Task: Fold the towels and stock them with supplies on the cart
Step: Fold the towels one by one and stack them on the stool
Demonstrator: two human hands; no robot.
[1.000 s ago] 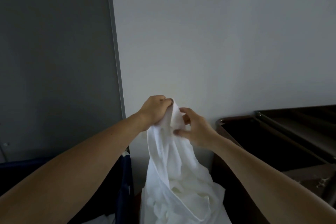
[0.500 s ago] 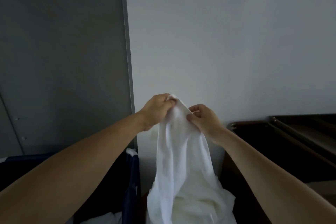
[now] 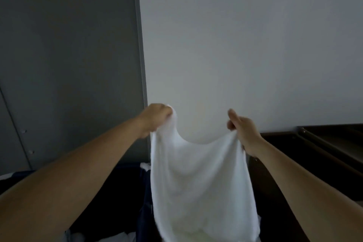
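One white towel (image 3: 200,179) is hanging between the left hand (image 3: 157,118) and the right hand (image 3: 243,133), each pinching a top corner, so folding is barely starting and the likely cart (image 3: 324,139) just beyond the right hand is waiting

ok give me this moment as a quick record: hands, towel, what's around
left hand: grips one end of the towel's top edge
right hand: grips the other end, thumb up
towel: white, held up and spread between the hands, top edge sagging, lower end out of view
behind: pale wall, grey panel to its left
right side: dark cart
lower left: dark blue bin
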